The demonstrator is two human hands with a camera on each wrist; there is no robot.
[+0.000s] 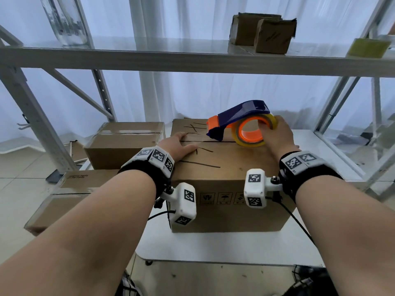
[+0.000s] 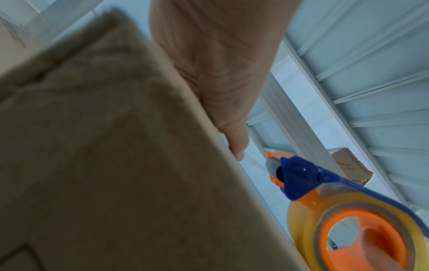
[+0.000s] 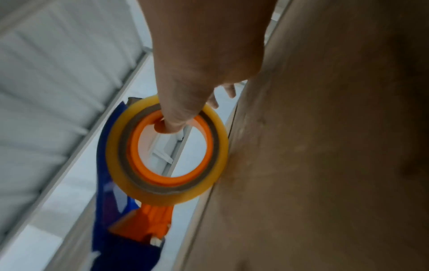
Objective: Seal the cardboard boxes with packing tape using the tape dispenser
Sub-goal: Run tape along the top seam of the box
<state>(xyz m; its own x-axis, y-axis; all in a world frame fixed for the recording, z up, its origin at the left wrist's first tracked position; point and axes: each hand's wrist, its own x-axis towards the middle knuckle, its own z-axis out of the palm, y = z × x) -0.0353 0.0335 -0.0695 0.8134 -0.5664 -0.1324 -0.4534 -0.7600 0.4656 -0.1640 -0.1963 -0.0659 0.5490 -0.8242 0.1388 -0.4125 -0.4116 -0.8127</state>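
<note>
Two hands are set on the cardboard box (image 1: 226, 176): the left hand (image 1: 178, 146) is laid flat, fingers spread, beside the top seam, while the tape dispenser (image 1: 241, 122) is gripped through its orange core by the right hand (image 1: 277, 135), its roll resting on the seam.

Printed symbols (image 1: 222, 198) on the box front, too small to read

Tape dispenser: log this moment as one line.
right hand: grips tape dispenser | dispenser: on box seam | left hand: flat on box
</note>
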